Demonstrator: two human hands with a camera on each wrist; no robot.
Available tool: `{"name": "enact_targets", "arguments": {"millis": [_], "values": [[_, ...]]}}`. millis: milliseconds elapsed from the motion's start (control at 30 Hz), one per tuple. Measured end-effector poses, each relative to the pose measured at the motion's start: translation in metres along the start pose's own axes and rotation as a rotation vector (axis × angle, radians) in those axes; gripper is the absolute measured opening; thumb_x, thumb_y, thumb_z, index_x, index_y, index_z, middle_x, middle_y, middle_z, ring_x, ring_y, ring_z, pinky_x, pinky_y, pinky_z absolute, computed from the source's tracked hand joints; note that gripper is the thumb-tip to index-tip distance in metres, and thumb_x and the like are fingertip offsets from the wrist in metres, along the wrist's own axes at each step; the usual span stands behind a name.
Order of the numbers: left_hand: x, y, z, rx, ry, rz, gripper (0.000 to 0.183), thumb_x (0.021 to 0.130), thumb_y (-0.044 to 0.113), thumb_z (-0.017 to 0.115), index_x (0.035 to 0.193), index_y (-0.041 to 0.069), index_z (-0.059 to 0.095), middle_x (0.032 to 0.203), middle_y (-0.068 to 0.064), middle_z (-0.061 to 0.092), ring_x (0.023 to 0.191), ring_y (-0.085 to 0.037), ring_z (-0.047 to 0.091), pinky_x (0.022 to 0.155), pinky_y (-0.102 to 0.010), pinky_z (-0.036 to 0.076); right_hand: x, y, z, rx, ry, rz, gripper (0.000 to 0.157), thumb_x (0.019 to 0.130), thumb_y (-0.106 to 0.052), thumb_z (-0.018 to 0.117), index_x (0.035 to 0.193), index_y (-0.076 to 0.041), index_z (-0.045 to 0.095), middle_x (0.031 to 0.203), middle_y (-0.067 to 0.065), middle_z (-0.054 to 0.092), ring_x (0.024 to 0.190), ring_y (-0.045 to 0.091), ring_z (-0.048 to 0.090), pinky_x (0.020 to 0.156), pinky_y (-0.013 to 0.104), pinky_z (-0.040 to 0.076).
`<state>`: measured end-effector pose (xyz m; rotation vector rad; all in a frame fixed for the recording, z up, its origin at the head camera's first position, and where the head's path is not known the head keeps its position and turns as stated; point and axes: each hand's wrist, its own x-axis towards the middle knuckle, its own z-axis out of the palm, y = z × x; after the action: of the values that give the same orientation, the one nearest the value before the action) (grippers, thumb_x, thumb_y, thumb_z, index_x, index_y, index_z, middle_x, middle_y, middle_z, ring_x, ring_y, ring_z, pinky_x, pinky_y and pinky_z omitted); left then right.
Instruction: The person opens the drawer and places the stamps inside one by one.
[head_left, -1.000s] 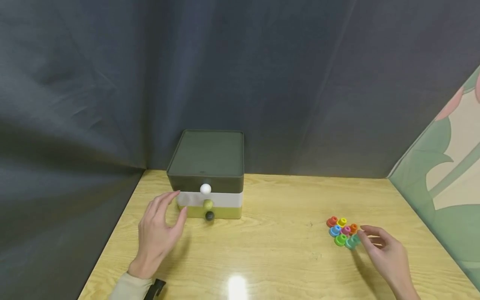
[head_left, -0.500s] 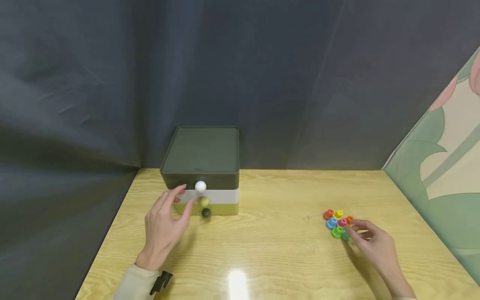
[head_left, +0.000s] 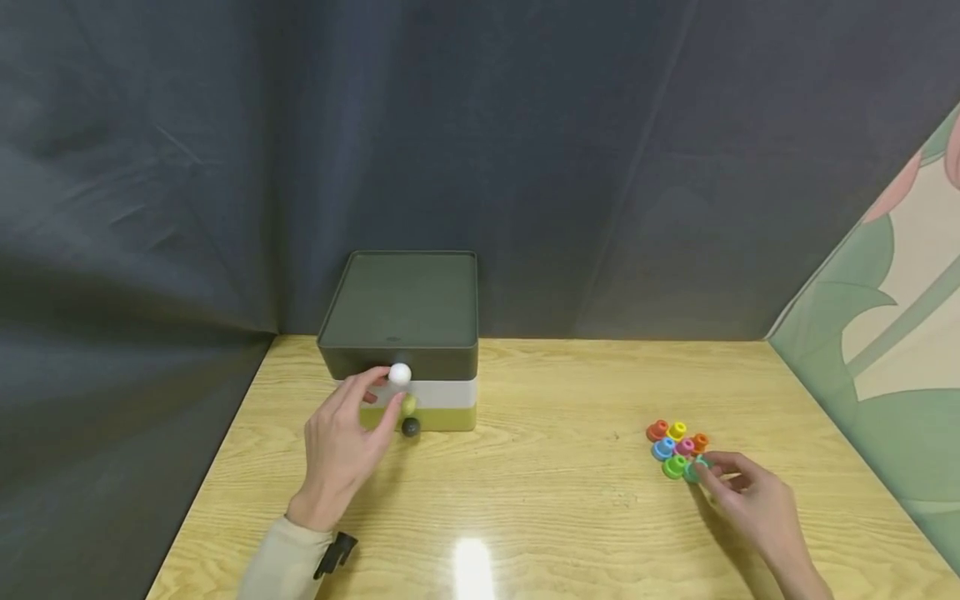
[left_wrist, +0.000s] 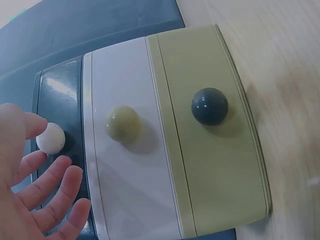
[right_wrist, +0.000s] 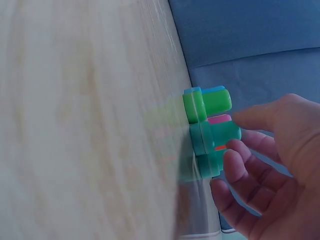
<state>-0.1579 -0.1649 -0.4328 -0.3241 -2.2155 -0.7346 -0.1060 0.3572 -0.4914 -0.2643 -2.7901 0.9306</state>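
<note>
My left hand (head_left: pixel 341 454) is at the white round knob (head_left: pixel 400 374) of a small stacked drawer box (head_left: pixel 405 300). Its thumb and index fingertips stand on either side of this knob (left_wrist: pixel 52 139); a narrow gap seems to remain at the thumb, and the other fingers spread loosely. Over at the right, my right hand (head_left: pixel 761 504) reaches to several colourful plastic pegs. Thumb and fingertips bracket a teal peg (right_wrist: pixel 220 134), very close to it; whether they touch is unclear. Beside it stand a green peg (head_left: pixel 674 466), a blue peg (head_left: pixel 663 449) and a red peg (head_left: pixel 657 430).
Below the white knob are an olive knob (head_left: pixel 408 405) on the white drawer and a dark knob (head_left: pixel 410 427) on the olive drawer. Dark curtains (head_left: pixel 525 167) close off the back and left of the wooden table (head_left: pixel 555 500). A leaf-patterned cloth (head_left: pixel 915 375) hangs at right.
My left hand has moved right to the white knob. The right fingers have come in over the teal peg. The view has shifted slightly; the drawers stay closed.
</note>
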Motion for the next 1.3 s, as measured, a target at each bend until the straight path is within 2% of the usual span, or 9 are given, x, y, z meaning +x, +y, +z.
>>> {"name": "enact_targets", "arguments": {"millis": [200, 367, 533, 800, 1000, 1300], "values": [[0.006, 0.000, 0.003, 0.018, -0.005, 0.011, 0.034, 0.089, 0.026, 0.086, 0.118, 0.013, 0.075, 0.094, -0.004, 0.080, 0.074, -0.020, 0.073, 0.056, -0.035, 0.051, 0.000, 0.002, 0.003, -0.010, -0.036, -0.021, 0.041, 0.098, -0.035, 0.078, 0.122, -0.002, 0.074, 0.099, 0.009, 0.078, 0.077, -0.012, 0.056, 0.063, 0.020, 0.051], [0.009, 0.002, 0.005, 0.017, -0.010, 0.018, 0.033, 0.090, 0.024, 0.086, 0.117, 0.012, 0.074, 0.095, -0.005, 0.080, 0.073, -0.021, 0.073, 0.055, -0.034, 0.051, 0.001, 0.002, 0.003, -0.017, -0.029, -0.047, 0.038, 0.098, -0.032, 0.079, 0.122, -0.002, 0.074, 0.099, 0.012, 0.079, 0.076, -0.010, 0.059, 0.062, 0.020, 0.052], [0.010, 0.004, 0.003, 0.020, -0.028, 0.018, 0.032, 0.090, 0.023, 0.086, 0.116, 0.011, 0.073, 0.095, -0.005, 0.079, 0.075, -0.021, 0.073, 0.056, -0.034, 0.052, 0.002, 0.004, 0.003, -0.028, -0.031, -0.057, 0.038, 0.098, -0.033, 0.079, 0.121, -0.002, 0.075, 0.098, 0.012, 0.080, 0.075, -0.006, 0.063, 0.061, 0.020, 0.052], [0.011, 0.004, 0.001, 0.031, -0.055, 0.020, 0.033, 0.089, 0.023, 0.087, 0.115, 0.008, 0.073, 0.093, -0.007, 0.078, 0.075, -0.024, 0.073, 0.055, -0.033, 0.051, 0.000, 0.005, 0.002, -0.018, -0.016, -0.066, 0.038, 0.097, -0.032, 0.079, 0.120, -0.002, 0.076, 0.093, 0.008, 0.079, 0.074, -0.011, 0.059, 0.061, 0.020, 0.052], [0.011, 0.003, -0.001, 0.041, -0.029, 0.043, 0.032, 0.087, 0.021, 0.088, 0.111, 0.007, 0.074, 0.085, -0.008, 0.077, 0.070, -0.022, 0.071, 0.054, -0.031, 0.049, 0.002, 0.001, 0.002, -0.004, -0.024, -0.069, 0.038, 0.097, -0.032, 0.080, 0.120, -0.001, 0.075, 0.092, 0.006, 0.078, 0.075, -0.012, 0.058, 0.063, 0.020, 0.052], [0.002, 0.004, -0.004, 0.015, 0.012, 0.047, 0.028, 0.083, 0.024, 0.087, 0.106, 0.013, 0.076, 0.078, -0.004, 0.076, 0.063, -0.016, 0.068, 0.053, -0.029, 0.046, -0.001, -0.001, -0.004, -0.019, 0.011, -0.091, 0.032, 0.096, -0.028, 0.081, 0.117, -0.004, 0.077, 0.089, 0.005, 0.078, 0.074, -0.013, 0.058, 0.063, 0.020, 0.051]]}}
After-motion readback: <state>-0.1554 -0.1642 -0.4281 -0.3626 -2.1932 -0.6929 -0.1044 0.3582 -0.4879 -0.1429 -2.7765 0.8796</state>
